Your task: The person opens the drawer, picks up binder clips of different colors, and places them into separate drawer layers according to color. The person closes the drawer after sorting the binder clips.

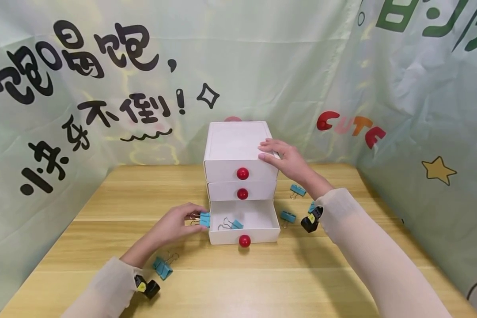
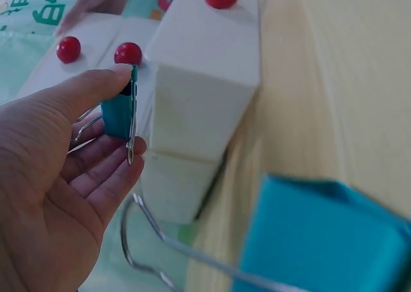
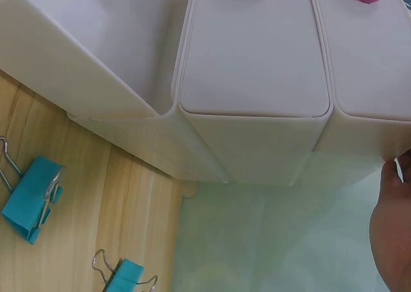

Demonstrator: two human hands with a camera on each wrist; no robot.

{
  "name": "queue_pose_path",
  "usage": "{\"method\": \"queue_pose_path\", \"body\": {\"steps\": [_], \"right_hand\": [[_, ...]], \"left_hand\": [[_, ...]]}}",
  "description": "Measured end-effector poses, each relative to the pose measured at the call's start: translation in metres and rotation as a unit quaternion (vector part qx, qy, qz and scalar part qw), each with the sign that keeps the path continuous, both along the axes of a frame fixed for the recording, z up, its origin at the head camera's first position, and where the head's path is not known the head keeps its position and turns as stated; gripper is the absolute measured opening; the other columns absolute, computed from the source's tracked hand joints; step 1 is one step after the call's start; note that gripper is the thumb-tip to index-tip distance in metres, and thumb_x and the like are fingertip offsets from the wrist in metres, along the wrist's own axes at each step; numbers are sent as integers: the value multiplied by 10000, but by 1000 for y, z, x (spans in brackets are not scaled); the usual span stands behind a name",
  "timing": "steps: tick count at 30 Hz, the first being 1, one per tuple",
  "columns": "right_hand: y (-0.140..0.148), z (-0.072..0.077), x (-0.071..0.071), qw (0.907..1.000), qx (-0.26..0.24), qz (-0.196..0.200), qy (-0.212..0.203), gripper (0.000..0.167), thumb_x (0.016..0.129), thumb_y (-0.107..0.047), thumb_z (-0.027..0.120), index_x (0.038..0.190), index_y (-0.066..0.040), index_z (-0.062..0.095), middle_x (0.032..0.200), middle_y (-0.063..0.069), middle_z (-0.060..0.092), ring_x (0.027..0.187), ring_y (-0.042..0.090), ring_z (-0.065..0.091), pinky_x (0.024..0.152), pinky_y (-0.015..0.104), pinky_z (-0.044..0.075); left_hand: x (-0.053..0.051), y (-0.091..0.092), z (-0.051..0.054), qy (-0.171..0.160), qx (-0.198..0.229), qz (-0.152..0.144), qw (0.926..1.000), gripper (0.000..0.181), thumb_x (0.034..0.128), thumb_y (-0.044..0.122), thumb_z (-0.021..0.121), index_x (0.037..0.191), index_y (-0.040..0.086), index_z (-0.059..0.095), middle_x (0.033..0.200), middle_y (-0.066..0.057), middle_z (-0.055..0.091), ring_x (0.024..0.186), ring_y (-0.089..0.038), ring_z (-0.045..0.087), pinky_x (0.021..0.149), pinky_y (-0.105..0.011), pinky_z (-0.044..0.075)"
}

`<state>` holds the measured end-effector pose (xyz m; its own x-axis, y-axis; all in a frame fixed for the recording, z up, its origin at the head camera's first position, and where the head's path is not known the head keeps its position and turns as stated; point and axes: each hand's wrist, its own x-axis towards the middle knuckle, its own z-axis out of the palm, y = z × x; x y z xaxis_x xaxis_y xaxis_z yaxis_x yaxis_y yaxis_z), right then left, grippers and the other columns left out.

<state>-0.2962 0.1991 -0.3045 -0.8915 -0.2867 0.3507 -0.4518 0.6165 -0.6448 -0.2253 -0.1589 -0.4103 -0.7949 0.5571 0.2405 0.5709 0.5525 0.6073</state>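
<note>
A white box with three stacked drawers and red knobs stands on the table, its bottom drawer pulled out. One teal binder clip lies inside that drawer. Between thumb and fingers, my left hand pinches another teal binder clip beside the drawer's left wall. My right hand rests on the top right edge of the box with fingers extended; in the right wrist view only part of this hand shows.
One teal clip lies on the table near my left wrist. To the right of the box are more teal clips, one nearer and one farther, and another partly hidden by my right sleeve. Printed fabric hangs behind the table.
</note>
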Motion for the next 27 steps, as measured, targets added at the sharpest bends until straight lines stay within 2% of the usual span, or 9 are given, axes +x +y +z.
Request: {"method": "queue_pose_path", "body": {"steps": [5,12,16,21,27], "right_hand": [[1,0,1,10000,1,-18,-17,539,909,-513,638,1332,-178,626,1469,-11,473,1411,182,317,1113,559,285],[1,-1,0,10000,18,26,63,531,914,-494,643,1328,-162,628,1465,1,480,1407,188,328,1114,541,296],[1,-3,-1,10000,-28,22,79,519,914,-496,641,1323,-176,632,1457,-13,486,1401,174,335,1108,530,313],[2,-4,-1,9999,-81,23,72,521,912,-503,639,1321,-181,634,1454,-19,487,1398,169,337,1107,534,313],[1,-4,-1,9999,-110,10,98,514,913,-510,634,1317,-193,638,1451,-30,490,1396,156,340,1113,525,306]], "left_hand": [[-2,13,6,88,103,-64,9999,497,850,371,763,1237,85,640,1161,-14,648,1040,-185,633,943,-377,510],[-4,31,11,202,-135,-53,9997,527,873,405,729,1280,86,628,1248,-32,637,1121,-221,602,942,-414,506],[-6,42,13,224,-359,-37,9991,491,875,368,737,1271,96,635,1196,-21,654,1063,-194,616,921,-398,515],[-9,57,15,179,-679,-1,9975,454,863,342,756,1248,126,652,1083,25,658,915,-138,582,840,-356,519],[-16,71,12,112,-916,-234,9955,477,867,349,751,1249,84,644,1011,33,654,862,-135,580,792,-333,521]]}}
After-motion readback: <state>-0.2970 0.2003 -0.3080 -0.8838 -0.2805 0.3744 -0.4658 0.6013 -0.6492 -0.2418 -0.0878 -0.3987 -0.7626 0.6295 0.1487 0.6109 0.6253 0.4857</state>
